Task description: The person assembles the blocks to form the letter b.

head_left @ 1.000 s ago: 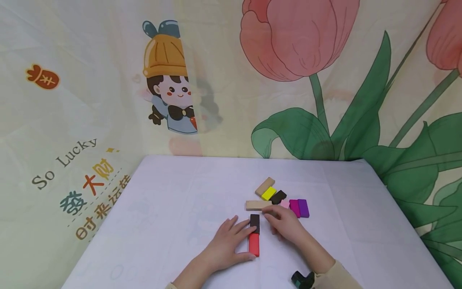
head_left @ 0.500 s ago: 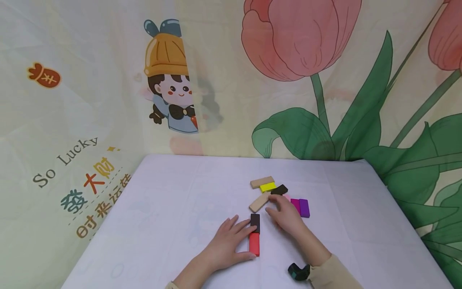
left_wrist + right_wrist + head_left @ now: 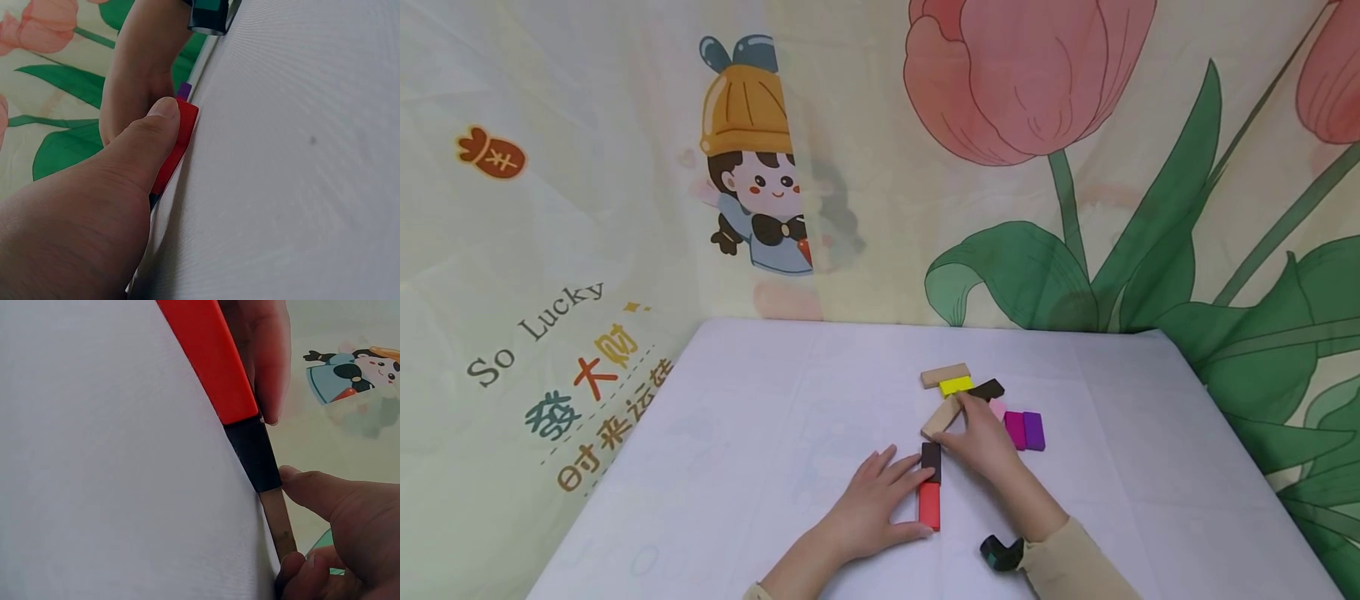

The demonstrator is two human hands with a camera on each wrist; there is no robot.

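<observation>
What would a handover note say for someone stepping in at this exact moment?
Left hand: rests flat on the table, fingers and thumb against the red block, steadying it.
Right hand: grips the tan block, angled, its near end by the dark block.
Done: red and dark blocks lie end to end in a line.
Left: tan block not yet lined up with them. A second tan block, yellow, black, pink, magenta and purple blocks lie loose beyond.
</observation>
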